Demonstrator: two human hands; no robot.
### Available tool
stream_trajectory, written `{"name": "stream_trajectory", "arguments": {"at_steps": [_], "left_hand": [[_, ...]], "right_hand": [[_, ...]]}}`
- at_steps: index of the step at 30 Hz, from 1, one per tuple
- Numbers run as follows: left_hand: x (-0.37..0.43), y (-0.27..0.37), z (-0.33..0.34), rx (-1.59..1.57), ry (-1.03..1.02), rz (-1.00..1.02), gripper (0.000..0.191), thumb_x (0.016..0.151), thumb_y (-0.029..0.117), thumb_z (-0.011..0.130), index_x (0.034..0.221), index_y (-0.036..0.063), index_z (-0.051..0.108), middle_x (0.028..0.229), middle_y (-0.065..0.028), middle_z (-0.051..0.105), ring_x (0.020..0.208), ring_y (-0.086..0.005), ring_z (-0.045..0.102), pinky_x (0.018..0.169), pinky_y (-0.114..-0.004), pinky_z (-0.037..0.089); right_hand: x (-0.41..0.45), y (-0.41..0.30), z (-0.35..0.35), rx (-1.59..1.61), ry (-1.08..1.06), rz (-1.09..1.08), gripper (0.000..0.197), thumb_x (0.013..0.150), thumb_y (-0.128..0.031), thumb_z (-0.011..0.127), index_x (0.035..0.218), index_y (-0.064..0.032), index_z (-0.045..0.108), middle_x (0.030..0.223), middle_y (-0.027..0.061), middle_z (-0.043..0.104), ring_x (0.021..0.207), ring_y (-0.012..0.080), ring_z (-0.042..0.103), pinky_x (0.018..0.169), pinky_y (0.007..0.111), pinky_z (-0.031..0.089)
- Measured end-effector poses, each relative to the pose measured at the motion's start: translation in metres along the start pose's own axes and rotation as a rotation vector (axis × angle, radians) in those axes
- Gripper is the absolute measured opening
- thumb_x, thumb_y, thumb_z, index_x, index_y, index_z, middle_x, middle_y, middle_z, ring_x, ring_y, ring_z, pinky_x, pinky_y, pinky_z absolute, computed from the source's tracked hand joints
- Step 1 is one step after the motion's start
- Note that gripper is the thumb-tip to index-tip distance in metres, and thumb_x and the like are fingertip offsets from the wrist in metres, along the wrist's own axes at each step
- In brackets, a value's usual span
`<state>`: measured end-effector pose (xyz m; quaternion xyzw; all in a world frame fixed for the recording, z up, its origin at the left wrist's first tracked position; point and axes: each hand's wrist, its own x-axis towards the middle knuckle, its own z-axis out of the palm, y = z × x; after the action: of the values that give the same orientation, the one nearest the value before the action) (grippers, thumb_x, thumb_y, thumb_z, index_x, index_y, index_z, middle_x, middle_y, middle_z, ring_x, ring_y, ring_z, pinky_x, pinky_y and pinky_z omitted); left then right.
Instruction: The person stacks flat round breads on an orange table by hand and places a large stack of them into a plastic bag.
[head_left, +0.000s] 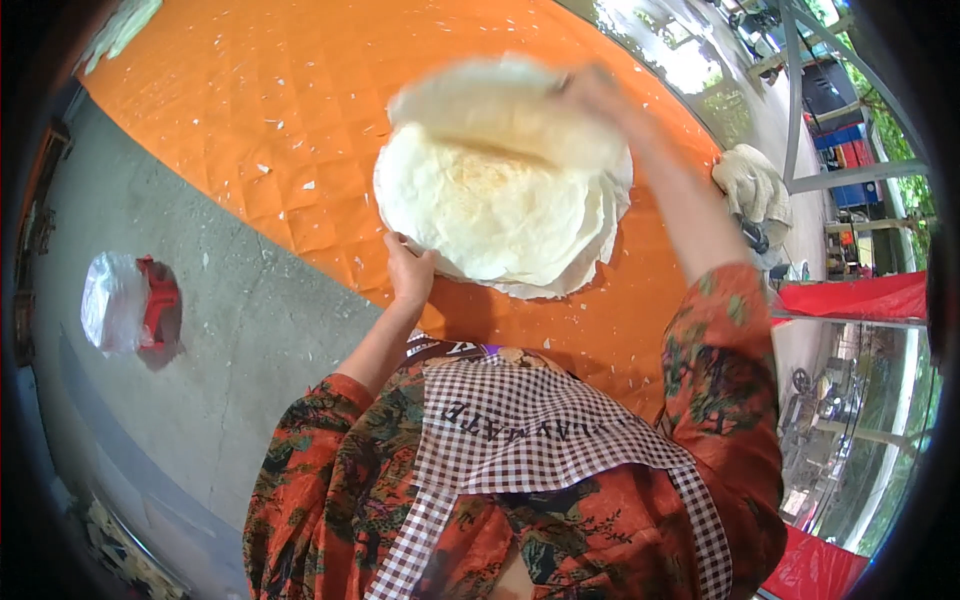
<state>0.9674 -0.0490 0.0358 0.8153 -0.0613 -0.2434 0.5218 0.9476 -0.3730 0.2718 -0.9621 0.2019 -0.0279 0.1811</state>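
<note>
A stack of thin, round, pale flatbreads (502, 217) lies on an orange sheet (300, 135) in front of me. My left hand (410, 268) grips the stack's lower left edge, thumb on top. At the upper right, my right hand (592, 94), blurred by motion, holds the edge of a raised flatbread (502, 112). That flatbread is tilted up over the far part of the stack and is blurred too. The stack's edges are uneven and ragged on the right side.
Small white flakes are scattered over the orange sheet. A red plastic stool (159, 304) with clear plastic (112, 304) on it stands on the concrete floor (247, 322) at left. Pale cloth gloves (750, 184) lie beyond the sheet's right edge, near a metal frame (855, 177).
</note>
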Motion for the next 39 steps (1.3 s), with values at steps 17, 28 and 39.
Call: {"name": "stream_trajectory", "arguments": {"at_steps": [17, 28, 39], "left_hand": [[-0.019, 0.029, -0.006, -0.598, -0.175, -0.294, 0.017, 0.083, 0.004, 0.061, 0.098, -0.0022, 0.056, 0.091, -0.0108, 0.063, 0.071, -0.0181, 0.061, 0.058, -0.029, 0.054], [-0.025, 0.060, -0.010, -0.753, -0.276, -0.385, 0.018, 0.092, 0.011, 0.051, 0.108, 0.0042, 0.046, 0.101, -0.0123, 0.059, 0.087, -0.0243, 0.063, 0.071, -0.038, 0.057], [-0.024, 0.027, -0.033, -0.886, -0.249, -0.310, 0.014, 0.091, 0.003, 0.047, 0.104, -0.0006, 0.048, 0.096, -0.0160, 0.058, 0.086, -0.0234, 0.062, 0.073, -0.033, 0.053]], "right_hand": [[-0.123, -0.004, 0.149, -0.214, 0.085, -0.405, 0.014, 0.067, -0.001, 0.057, 0.076, -0.0100, 0.062, 0.079, 0.0044, 0.059, 0.077, 0.0252, 0.055, 0.062, 0.035, 0.049], [-0.169, -0.046, 0.158, -0.097, 0.060, -0.378, 0.029, 0.079, -0.017, 0.062, 0.104, -0.0035, 0.060, 0.095, 0.0104, 0.058, 0.092, 0.0260, 0.055, 0.076, 0.038, 0.047], [-0.072, -0.053, -0.043, -0.102, 0.403, -0.397, 0.013, 0.069, -0.006, 0.060, 0.080, -0.0108, 0.066, 0.077, 0.0083, 0.060, 0.073, 0.0280, 0.060, 0.061, 0.037, 0.049]]}}
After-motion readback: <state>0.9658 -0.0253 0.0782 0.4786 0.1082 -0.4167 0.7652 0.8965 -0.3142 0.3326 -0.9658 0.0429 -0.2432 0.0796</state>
